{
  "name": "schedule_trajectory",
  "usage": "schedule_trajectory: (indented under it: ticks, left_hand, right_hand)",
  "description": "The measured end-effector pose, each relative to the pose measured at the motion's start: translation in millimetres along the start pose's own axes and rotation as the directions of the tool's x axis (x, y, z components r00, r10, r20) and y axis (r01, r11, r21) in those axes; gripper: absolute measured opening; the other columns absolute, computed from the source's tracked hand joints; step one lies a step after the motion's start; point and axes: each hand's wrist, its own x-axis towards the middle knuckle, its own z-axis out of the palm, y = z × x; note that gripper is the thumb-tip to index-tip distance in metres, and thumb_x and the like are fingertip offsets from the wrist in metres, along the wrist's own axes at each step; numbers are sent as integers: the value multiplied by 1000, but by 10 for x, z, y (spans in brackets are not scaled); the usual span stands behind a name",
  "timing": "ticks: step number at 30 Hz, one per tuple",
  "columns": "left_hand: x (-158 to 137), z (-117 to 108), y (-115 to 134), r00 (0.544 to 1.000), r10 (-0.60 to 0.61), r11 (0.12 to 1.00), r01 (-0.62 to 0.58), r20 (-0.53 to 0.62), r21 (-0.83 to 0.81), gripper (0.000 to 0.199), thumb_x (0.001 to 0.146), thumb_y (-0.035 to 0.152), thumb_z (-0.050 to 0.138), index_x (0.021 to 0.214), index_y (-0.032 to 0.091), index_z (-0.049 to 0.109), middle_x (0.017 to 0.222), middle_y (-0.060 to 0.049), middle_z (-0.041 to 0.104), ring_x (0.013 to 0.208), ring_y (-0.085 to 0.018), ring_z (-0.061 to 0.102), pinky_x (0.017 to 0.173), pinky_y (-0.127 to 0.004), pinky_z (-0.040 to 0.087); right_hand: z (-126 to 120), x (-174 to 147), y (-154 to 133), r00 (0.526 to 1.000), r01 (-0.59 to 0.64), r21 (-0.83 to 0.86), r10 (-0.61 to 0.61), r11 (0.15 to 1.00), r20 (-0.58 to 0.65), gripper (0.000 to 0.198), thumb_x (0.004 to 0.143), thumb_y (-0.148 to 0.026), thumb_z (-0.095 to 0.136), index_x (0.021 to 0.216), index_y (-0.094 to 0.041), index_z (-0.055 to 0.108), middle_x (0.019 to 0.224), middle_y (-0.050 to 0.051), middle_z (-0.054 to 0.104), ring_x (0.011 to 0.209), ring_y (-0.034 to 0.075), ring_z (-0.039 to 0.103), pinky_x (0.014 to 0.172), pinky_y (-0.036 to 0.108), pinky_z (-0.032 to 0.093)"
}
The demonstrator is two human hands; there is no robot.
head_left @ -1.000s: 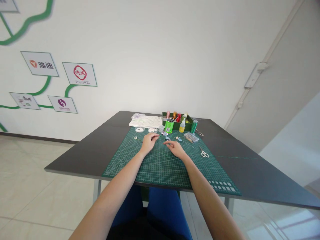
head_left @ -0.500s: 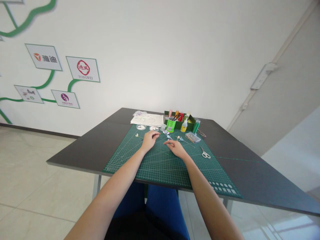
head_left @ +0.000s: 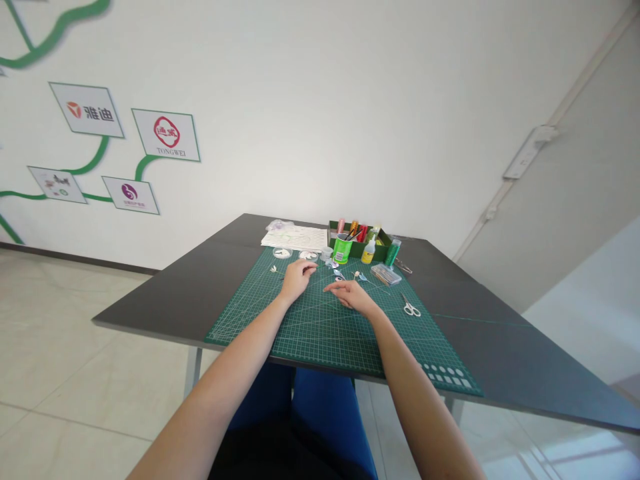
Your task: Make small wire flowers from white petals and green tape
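Green cutting mat (head_left: 320,337): work surface; both hands over it, craft pieces along its far half.
Flower pieces: by the look of it, mid-work. Formed already: white flower (head_left: 273,269) at far left, blue-white flower (head_left: 339,273) and blue flower (head_left: 363,277) beyond the right hand. Thin stems show on some.
Dishes: small white bits, apparently unused, in left dish (head_left: 283,259) and right dish (head_left: 309,260); how many are left to use, can't tell.
Lilac-white flower (head_left: 333,265): just beyond the left fingertips, a bit to their right; contact unclear.
Left hand (head_left: 298,277): thumb and fingers drawn together as in a pinch; can't tell if a thin stem sits between them.
Right hand (head_left: 351,295): loose, index finger out toward the left hand, nothing seen in the grip; blue-white flower near, beyond the knuckles.
Scissors (head_left: 411,307): lying right of the right hand, unheld.
Glue bottle (head_left: 369,252): upright at the back, unheld.
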Motion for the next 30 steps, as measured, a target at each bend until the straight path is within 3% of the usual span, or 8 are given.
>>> schedule_trajectory:
  ticks: [5,10,24,30]
  left_hand:
    - [1,10,-1,999,19,999,-21,40,41,15,82,8,65,88,18,74,89,-6,73,85,-18,66,84,-32,49]
    - [-11,32,-14,996,51,997,-55,71,58,13,83,9,65,88,16,74,88,-7,73,83,-18,66,82,-31,50]
    - [-48,41,126,980,72,995,-84,188,60,13,86,12,63,86,17,74,83,-4,71,76,-14,63,77,-26,48]
    - [-80,43,193,945,103,992,-119,310,34,14,86,14,62,88,18,75,83,-3,70,77,-14,62,73,-25,46]
  right_hand:
    - [-2,-65,-84,995,-15,144,0,989,102,43,82,-40,60,109,-7,67,38,-11,34,36,6,25,42,21,19]
    - [-26,-115,-189,991,8,237,-39,972,128,42,83,-37,63,113,-7,67,39,-12,33,37,6,22,43,22,16]
    - [-221,-198,-574,943,73,-1,-69,997,324,41,89,-38,58,113,-7,68,38,-9,41,35,5,27,41,21,20]
    - [-457,-162,-654,937,82,58,-97,995,334,40,88,-37,61,113,-7,69,37,-10,37,35,5,25,41,22,17]
